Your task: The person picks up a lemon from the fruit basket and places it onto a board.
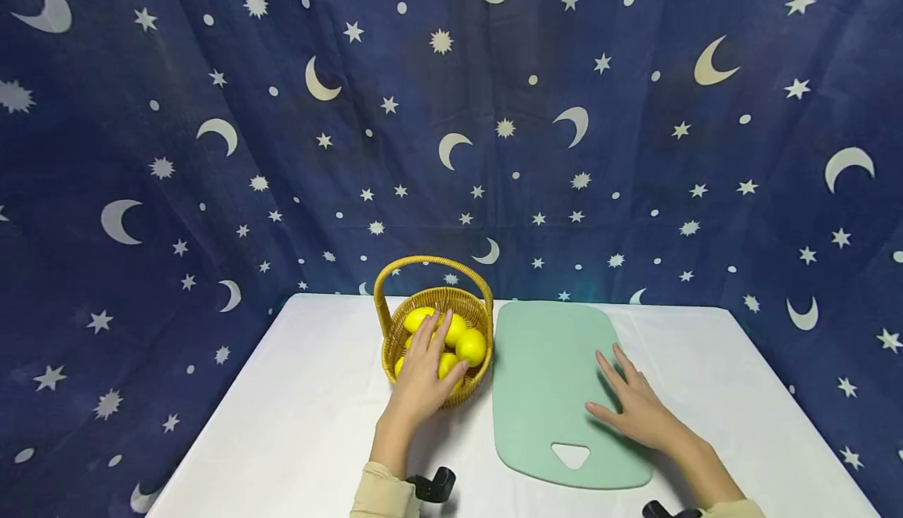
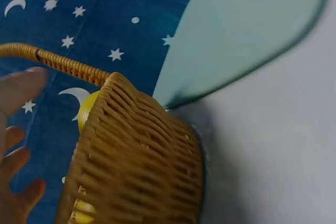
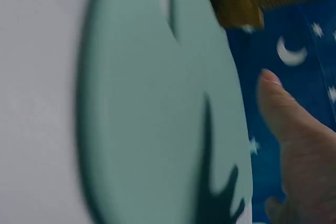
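Reaching from a beige sleeve (image 1: 384, 494), your left hand (image 1: 420, 381) is over a wicker basket (image 2: 139, 161), its fingers extended and its thumb apart from them. You have several yellow lemons (image 1: 470, 347) inside that basket, partly covered by this hand; whether your fingertips touch them, I cannot tell. The basket stands upright on the white-covered surface (image 1: 310, 393), its tall arched handle (image 1: 423, 259) rising above the fruit. Just beside it, to your right, a pale green cutting board (image 1: 543, 377) lies flat, with its cut-out grip hole (image 1: 570, 455) at the end nearer you. Farther right, your right hand (image 1: 642, 416) hovers above the board's right edge, fingers and thumb spread apart, casting a shadow on the board in the right wrist view. Behind everything, from left to right, you face a dark blue cloth (image 1: 451, 189) printed with pale moons and stars.
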{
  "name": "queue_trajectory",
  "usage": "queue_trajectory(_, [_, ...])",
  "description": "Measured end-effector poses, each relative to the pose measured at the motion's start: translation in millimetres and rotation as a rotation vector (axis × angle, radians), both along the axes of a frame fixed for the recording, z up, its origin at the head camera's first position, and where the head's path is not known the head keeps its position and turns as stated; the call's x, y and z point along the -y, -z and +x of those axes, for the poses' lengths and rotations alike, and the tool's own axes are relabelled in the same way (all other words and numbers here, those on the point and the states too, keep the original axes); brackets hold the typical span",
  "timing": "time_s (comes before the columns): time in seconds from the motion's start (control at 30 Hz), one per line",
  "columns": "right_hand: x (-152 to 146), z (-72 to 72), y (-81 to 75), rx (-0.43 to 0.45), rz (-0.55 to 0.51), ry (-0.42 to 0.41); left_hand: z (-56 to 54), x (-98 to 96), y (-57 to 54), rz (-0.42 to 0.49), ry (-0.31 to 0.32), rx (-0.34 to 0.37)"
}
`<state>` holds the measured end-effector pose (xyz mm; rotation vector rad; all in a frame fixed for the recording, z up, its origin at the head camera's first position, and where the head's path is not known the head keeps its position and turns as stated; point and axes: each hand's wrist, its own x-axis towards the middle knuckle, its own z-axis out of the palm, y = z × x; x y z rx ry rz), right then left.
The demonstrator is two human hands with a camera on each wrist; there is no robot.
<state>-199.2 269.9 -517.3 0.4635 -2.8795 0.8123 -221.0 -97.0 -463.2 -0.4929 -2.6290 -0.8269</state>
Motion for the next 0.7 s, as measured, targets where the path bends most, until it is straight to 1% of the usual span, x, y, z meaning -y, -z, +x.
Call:
queue_trajectory(0.13, [-21, -7.5, 3.1, 0.099, -0.053, 0.003, -15.7, -6.0, 1.8, 0.076, 0.095, 0.1])
queue_trajectory(0.27, [-33, -14.1, 7.0, 0.157, -0.1, -0.003, -28.7, -7.7, 7.0, 0.135, 0.14, 0.173])
queue_trajectory(0.37, [-40, -18.6, 12.4, 0.176, -0.144, -0.015, -35.8, -7.7, 12.4, 0.159, 0.155, 0.189])
queue_trajectory(0.5, [-47, -23.7, 20.6, 0.195, -0.215, -0.043, -39.2, -7.5, 20.3, 0.166, 0.147, 0.226])
queue_trajectory(0.63, [-53, -26.4, 26.7, 0.199, -0.229, -0.04, -41.1, -8.2, 26.0, 0.162, 0.155, 0.254])
queue_trajectory(0.7, [-56, -27.7, 27.2, 0.194, -0.222, -0.035, -42.8, -8.9, 26.3, 0.171, 0.163, 0.247])
